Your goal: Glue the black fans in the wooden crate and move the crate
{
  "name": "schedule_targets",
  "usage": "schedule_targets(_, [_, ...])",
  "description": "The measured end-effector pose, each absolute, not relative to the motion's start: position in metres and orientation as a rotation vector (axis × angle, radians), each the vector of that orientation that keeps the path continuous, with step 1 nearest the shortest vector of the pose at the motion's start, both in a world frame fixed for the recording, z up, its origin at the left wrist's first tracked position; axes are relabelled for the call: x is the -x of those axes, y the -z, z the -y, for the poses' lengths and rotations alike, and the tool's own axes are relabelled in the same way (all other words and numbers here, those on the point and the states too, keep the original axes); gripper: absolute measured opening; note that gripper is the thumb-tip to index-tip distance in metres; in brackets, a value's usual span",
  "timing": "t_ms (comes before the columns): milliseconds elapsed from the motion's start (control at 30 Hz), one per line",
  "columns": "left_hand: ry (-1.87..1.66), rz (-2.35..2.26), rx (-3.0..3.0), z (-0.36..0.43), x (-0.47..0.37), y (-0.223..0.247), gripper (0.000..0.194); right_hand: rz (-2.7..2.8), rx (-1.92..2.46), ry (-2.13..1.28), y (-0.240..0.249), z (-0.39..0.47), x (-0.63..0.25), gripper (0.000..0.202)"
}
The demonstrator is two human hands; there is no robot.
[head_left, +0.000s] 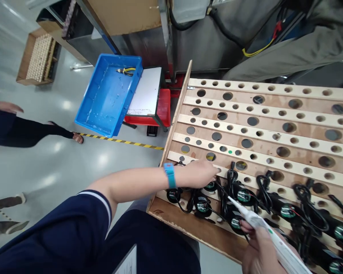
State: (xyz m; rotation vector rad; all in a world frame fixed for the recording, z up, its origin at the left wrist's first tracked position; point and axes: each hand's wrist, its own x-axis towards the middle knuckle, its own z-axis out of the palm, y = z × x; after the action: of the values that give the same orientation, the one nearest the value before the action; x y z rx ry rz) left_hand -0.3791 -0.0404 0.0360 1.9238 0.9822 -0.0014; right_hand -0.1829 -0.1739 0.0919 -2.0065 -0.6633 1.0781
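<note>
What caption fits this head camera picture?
Left hand rests on holed wooden board; right hand holds a white tool.

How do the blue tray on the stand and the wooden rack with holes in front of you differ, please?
The blue tray is smooth plastic with raised walls; the wooden rack is a flat plywood board with slats and rows of round holes. The blue tray holds only yellow-handled pliers; the wooden rack carries black corded parts along its near rows, where the left hand rests. Both sit tilted.
</note>
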Motion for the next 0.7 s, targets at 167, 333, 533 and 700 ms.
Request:
schedule_targets(167, [-0.361,-1.117,-1.032,0.134,0.371,-0.092,0.046,0.754,1.876,-0.991,-0.1,0.187,0.191,0.035])
schedule_targets(333, [-0.682,-1.049,-0.168,0.179,0.315,-0.108,0.072,0.85,1.991,-1.059,-0.097,0.208,0.227,0.043])
schedule_targets(533, [-0.67,-1.108,0.024,0.174,0.305,-0.109,0.071,0.879,1.962,-1.293,-0.083,0.229,0.21,0.045])
schedule_targets(700, [-0.62,-1.16,-0.093,0.176,0.334,-0.104,0.062,0.948,1.76,-1.827,-0.086,0.229,0.185,0.043])
